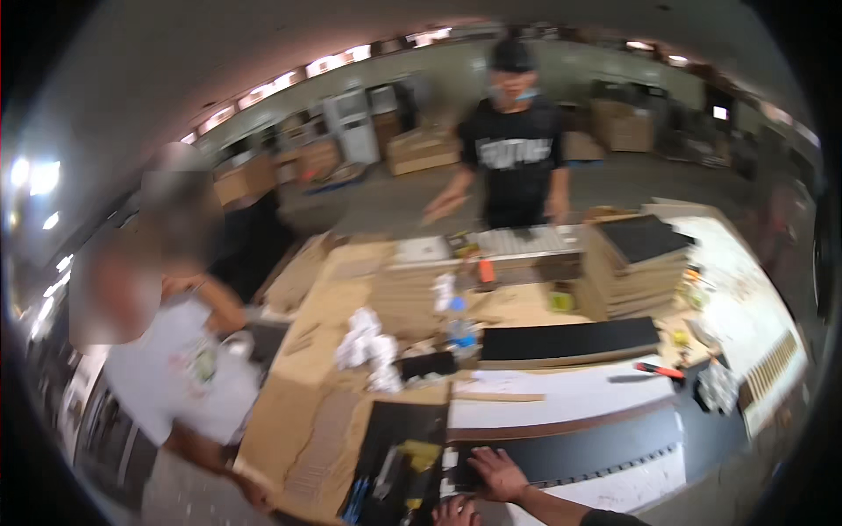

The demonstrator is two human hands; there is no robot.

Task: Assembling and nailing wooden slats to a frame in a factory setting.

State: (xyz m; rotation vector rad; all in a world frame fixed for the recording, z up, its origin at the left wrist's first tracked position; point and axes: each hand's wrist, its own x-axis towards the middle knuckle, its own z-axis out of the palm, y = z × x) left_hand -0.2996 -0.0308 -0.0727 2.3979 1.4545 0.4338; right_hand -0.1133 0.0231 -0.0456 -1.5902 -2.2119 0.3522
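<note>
My right hand [498, 474] lies flat, fingers spread, on the left end of a long dark panel [596, 450]. A row of small notches or dark marks runs along that panel's near edge. At the lower edge of the picture my left hand [457, 512] rests by the panel's left end, its visible fingers apart; the rest of it is cut off. Under and in front of the panel is a white sheet [645, 485]. Left of my hands a black mat [399, 421] bears a yellow item [419, 455] and blue-handled tools [355, 500], blurred.
Beyond the panel lie a red-handled cutter [660, 371], a black strip [570, 340], a water bottle [460, 324] and crumpled white cloth [367, 346]. Stacked boards [633, 280] stand at the far right. One person [517, 149] stands across the table; others [189, 368] are at the left.
</note>
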